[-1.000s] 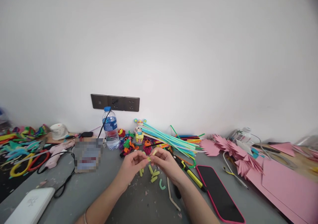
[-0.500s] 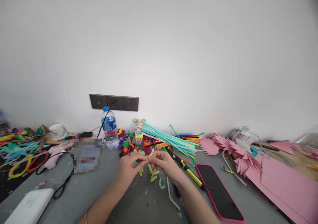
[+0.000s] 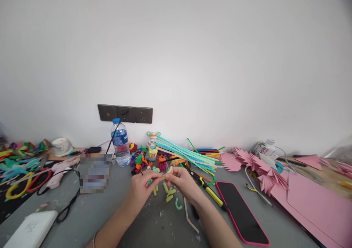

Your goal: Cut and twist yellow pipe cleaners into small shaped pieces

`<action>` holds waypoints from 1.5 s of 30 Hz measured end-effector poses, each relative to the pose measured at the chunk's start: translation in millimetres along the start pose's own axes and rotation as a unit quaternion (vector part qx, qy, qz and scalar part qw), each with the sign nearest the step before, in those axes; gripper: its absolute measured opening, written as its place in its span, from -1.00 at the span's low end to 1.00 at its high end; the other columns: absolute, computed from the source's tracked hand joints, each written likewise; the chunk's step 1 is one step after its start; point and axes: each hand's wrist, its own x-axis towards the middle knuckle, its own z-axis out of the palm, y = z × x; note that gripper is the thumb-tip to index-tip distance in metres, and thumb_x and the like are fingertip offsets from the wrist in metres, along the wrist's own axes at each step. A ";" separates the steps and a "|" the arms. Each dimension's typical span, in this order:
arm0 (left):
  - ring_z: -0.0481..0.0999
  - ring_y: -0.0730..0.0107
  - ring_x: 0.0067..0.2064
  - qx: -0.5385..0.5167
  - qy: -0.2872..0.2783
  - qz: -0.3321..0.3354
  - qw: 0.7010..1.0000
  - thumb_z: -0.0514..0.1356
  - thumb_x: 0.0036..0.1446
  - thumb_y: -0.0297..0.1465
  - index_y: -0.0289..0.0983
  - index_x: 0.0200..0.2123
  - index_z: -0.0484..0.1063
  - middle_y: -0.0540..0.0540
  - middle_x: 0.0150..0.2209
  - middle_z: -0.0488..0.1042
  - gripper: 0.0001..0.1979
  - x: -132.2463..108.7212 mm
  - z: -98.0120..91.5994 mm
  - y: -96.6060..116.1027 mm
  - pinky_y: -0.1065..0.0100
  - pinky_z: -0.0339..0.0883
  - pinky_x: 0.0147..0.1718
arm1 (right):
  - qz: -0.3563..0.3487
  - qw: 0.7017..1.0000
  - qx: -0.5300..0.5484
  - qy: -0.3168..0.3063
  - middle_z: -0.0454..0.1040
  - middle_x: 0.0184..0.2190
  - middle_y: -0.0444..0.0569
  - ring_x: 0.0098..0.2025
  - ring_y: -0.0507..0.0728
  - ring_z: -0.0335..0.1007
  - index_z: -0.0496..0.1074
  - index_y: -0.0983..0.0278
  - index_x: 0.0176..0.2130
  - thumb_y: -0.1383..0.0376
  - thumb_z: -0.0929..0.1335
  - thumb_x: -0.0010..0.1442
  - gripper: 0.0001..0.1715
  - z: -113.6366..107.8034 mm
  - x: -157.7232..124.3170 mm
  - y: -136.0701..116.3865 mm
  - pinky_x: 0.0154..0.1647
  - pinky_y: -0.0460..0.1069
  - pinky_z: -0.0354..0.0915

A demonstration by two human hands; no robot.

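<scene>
A short pale-yellow pipe cleaner piece [image 3: 169,170] sticks up from the pinched fingertips of my right hand [image 3: 182,182]. My left hand [image 3: 143,186] meets it there, thumb and finger closed on the lower end, which is mostly hidden. Just beneath the hands lie several short yellow-green pipe cleaner pieces [image 3: 169,196]. A curled mint-green piece [image 3: 178,204] rests beside my right wrist, and a bent cream stem [image 3: 189,217] lies nearer to me.
Behind the hands are a bundle of long pipe cleaners [image 3: 189,154], a small figurine [image 3: 153,147] and a water bottle [image 3: 121,143]. To the right lie a yellow-black tool [image 3: 211,195], a phone [image 3: 242,213] and pink paper [image 3: 319,204]. A white power bank [image 3: 31,229] sits front left.
Both hands stay almost in place, still pinching the yellow piece, which now leans slightly more to the right. The view has shifted very slightly.
</scene>
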 end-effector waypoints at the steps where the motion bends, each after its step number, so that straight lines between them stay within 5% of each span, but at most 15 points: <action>1: 0.56 0.39 -0.39 -0.007 -0.001 -0.011 1.000 0.19 0.16 -0.39 -0.24 -0.37 0.54 -0.07 -0.41 0.58 -0.88 0.2 -0.2 1.4 0.49 0.35 -0.40 | -0.001 1.000 0.000 0.001 0.40 -0.68 -0.19 -0.61 -0.04 0.14 0.38 0.30 -0.59 0.07 0.49 -0.01 -0.60 0.2 -0.2 0.1 -0.48 -0.09 0.08; 6: 0.51 0.38 -0.43 -0.142 -0.015 -0.158 0.977 0.18 0.14 -0.32 -0.28 -0.41 0.53 -0.07 -0.45 0.56 -0.82 3.0 1.7 9.8 0.47 0.34 -0.44 | -0.049 0.998 0.044 -0.017 0.44 -0.59 -0.16 -0.51 0.01 0.32 0.40 0.28 -0.51 0.11 0.50 -0.02 -0.66 2.5 1.0 1.4 -0.38 -0.07 0.22; 14: 0.39 0.49 -0.50 -0.392 -0.078 -0.332 0.854 0.33 -0.03 -0.14 -0.35 -0.45 0.52 -0.05 -0.51 0.49 -0.66 8.7 -0.6 19.2 0.48 0.29 -0.47 | -0.107 0.993 0.040 -0.021 0.41 -0.51 -0.15 -0.44 0.04 0.34 0.42 0.27 -0.42 0.13 0.48 0.05 -0.72 2.0 0.4 -2.0 -0.33 -0.07 0.26; 19: 0.38 0.53 -0.47 -0.486 -0.166 -0.390 0.764 0.37 -0.04 -0.20 -0.36 -0.45 0.51 -0.07 -0.45 0.47 -0.70 6.7 -2.3 21.2 0.48 0.28 -0.46 | -0.068 0.996 0.019 -0.046 0.38 -0.53 -0.16 -0.48 0.02 0.29 0.40 0.28 -0.46 0.10 0.46 0.07 -0.68 1.0 -4.1 -7.0 -0.38 -0.08 0.22; 27: 0.32 0.59 -0.51 -0.539 -0.148 -0.425 0.712 0.47 -0.18 -0.29 -0.39 -0.47 0.54 0.00 -0.54 0.39 -0.71 4.7 1.2 16.1 0.50 0.29 -0.46 | -0.019 0.993 0.059 -0.101 0.44 -0.53 -0.12 -0.48 0.04 0.37 0.38 0.29 -0.45 0.07 0.45 0.07 -0.64 6.6 -7.3 -7.0 -0.35 -0.05 0.29; 30: 0.29 0.60 -0.53 -0.547 -0.146 -0.434 0.701 0.48 -0.21 -0.32 -0.39 -0.49 0.54 0.02 -0.57 0.36 -0.71 5.1 1.7 14.2 0.49 0.29 -0.46 | -0.038 0.993 0.061 -0.098 0.42 -0.53 -0.15 -0.47 0.04 0.38 0.39 0.28 -0.43 0.11 0.47 0.06 -0.69 9.3 -8.0 -11.3 -0.35 -0.05 0.28; 37: 0.25 0.61 -0.52 -0.530 -0.116 -0.423 0.725 0.47 -0.19 -0.31 -0.36 -0.46 0.55 0.03 -0.55 0.34 -0.73 5.6 1.7 14.2 0.50 0.28 -0.44 | -0.139 0.987 -0.087 -0.001 0.41 -0.45 -0.08 -0.41 0.07 0.32 0.47 0.26 -0.39 0.10 0.44 0.09 -0.73 5.3 -4.2 -11.3 -0.39 -0.05 0.24; 45: 0.20 0.61 -0.54 -0.542 -0.080 -0.390 0.740 0.45 -0.13 -0.30 -0.36 -0.54 0.49 0.06 -0.59 0.26 -0.73 6.7 4.7 9.5 0.52 0.27 -0.46 | -0.283 0.906 -0.300 0.093 0.35 -0.46 -0.06 -0.40 0.10 0.25 0.41 0.23 -0.44 0.28 0.35 0.21 -0.82 9.3 -7.3 -8.9 -0.41 -0.03 0.17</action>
